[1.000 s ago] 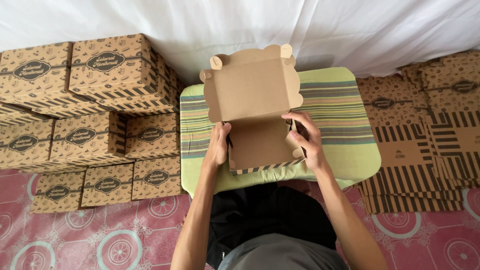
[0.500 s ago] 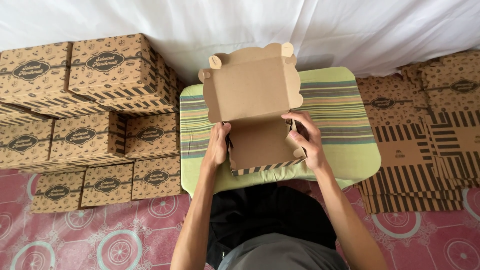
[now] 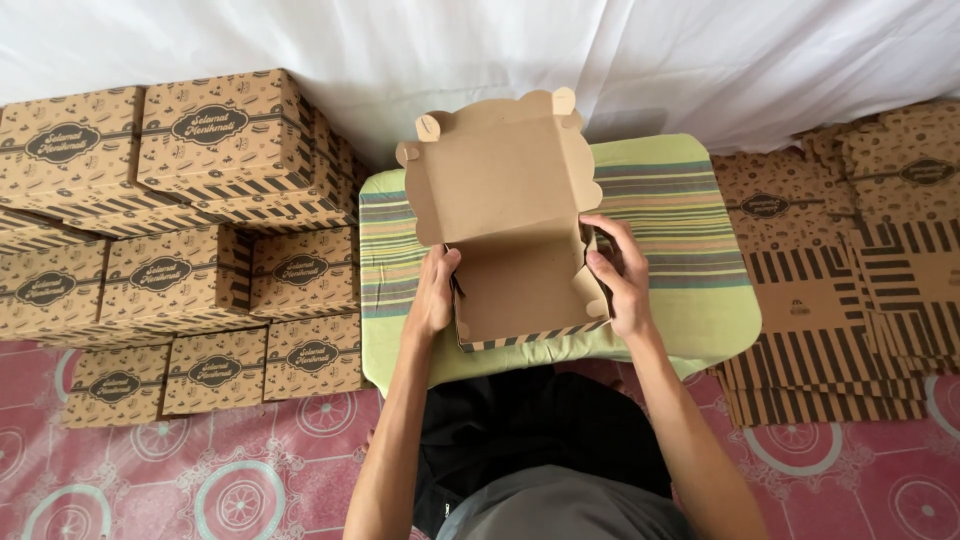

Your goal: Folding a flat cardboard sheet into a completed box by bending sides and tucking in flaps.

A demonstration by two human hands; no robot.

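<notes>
On cushion | hands grip box sides (fingertips hidden inside)

Even, soft daylight, faint shadows, sharp focus throughout, with no glare.

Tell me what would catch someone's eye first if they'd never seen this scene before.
Most likely the open brown cardboard box in the middle, lid flap standing up, with the left hand and right hand pressing its side walls on a green striped cushion. To the left rises a stack of finished printed boxes. To the right lies a pile of flat unfolded box blanks on the pink patterned floor.
</notes>
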